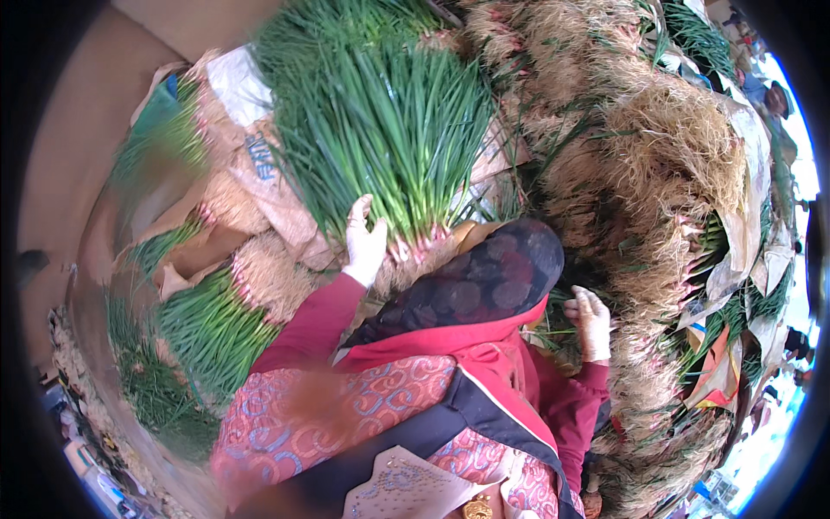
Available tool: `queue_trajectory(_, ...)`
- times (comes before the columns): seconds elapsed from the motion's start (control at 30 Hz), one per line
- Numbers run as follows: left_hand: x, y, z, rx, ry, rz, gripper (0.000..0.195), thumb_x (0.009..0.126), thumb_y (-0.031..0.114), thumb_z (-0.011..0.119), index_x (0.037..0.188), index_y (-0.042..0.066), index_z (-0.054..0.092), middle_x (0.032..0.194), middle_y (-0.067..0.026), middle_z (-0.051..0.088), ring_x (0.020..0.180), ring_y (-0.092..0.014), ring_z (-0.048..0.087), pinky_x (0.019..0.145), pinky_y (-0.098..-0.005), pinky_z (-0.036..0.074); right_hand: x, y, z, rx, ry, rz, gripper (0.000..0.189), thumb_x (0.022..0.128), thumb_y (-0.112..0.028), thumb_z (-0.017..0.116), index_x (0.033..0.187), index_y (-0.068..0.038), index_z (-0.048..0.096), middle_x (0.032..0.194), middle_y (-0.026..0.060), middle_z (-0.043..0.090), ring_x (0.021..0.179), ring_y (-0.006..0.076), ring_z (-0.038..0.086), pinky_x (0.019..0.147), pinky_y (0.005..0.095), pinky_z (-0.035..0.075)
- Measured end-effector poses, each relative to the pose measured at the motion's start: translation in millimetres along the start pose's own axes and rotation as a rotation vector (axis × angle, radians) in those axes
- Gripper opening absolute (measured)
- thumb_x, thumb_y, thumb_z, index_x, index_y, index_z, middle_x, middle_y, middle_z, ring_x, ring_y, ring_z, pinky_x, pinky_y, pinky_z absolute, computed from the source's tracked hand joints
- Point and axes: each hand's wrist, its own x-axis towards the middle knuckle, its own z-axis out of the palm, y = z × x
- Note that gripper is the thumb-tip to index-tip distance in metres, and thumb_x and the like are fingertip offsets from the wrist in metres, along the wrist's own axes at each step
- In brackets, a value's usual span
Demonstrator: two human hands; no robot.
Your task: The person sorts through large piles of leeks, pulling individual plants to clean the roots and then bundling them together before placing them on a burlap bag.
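Note:
My left hand (365,243), in a pale glove, lies against the left edge of a broad bunch of green onions (395,136), just above the reddish stem bases, thumb and fingers apart. The bunch spreads away from me over paper sacking, its pale roots (415,269) partly hidden by my raised knee in dark patterned cloth. On the other side of the knee, my right hand (591,321), also gloved, hovers beside the rooty piles with its fingers bent; whether a thin stem is held there is unclear.
A long heap of onion bundles with tangled dry roots (674,149) runs down the right side. More bundles (220,324) lie at the left near a printed paper sack (259,156). A brown surface (84,130) borders the far left. Torn wrappers (720,370) stick out at right.

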Motion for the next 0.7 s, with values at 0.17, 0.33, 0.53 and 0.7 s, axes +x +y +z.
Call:
queue_trajectory(0.17, 10.1, 44.5, 62.1, 0.032, -0.413, 0.199, 0.03, 0.075, -0.003, 0.051, 0.105, 0.005, 0.055, 0.104, -0.0092, 0.056, 0.1, -0.021, 0.053, 0.089, -0.0319, 0.039, 64.8, 13.6, 49.7, -0.025, -0.184, -0.193, 0.025, 0.088, -0.016, 0.049, 0.104, 0.001, 0.057, 0.088, 0.0037, 0.061, 0.077, 0.0085, 0.054, 0.071, 0.0219, 0.044)
queue_trajectory(0.33, 50.7, 37.9, 142.8, 0.32, -0.813, 0.451, 0.026, 0.077, 0.007, 0.048, 0.101, 0.004, 0.055, 0.098, -0.0162, 0.057, 0.093, -0.031, 0.054, 0.084, -0.0382, 0.042, 143.2, 4.6, 101.9, -0.429, -0.188, -0.375, 0.03, 0.084, -0.021, 0.05, 0.103, 0.0, 0.058, 0.095, 0.0161, 0.061, 0.088, 0.0252, 0.058, 0.081, 0.0308, 0.044)
queue_trajectory(0.53, 93.8, -9.6, 229.3, 0.7, -0.98, 0.624, 0.024, 0.071, 0.009, 0.048, 0.089, -0.001, 0.06, 0.086, -0.017, 0.061, 0.091, -0.03, 0.057, 0.087, -0.0389, 0.04, 246.2, -7.1, 158.4, -0.732, -0.106, -0.735, 0.03, 0.079, -0.022, 0.05, 0.104, -0.007, 0.058, 0.105, 0.0128, 0.058, 0.1, 0.0286, 0.053, 0.086, 0.039, 0.04)
queue_trajectory(0.7, 125.1, -50.0, 261.1, 1.004, -0.749, 0.747, 0.041, 0.072, 0.011, 0.044, 0.111, 0.001, 0.053, 0.112, -0.0191, 0.053, 0.114, -0.028, 0.045, 0.104, -0.0401, 0.021, 321.3, -25.8, 205.4, -1.096, -0.174, -0.754, 0.037, 0.078, -0.025, 0.051, 0.113, -0.015, 0.054, 0.13, 0.0112, 0.041, 0.122, 0.028, 0.036, 0.096, 0.0458, 0.031)
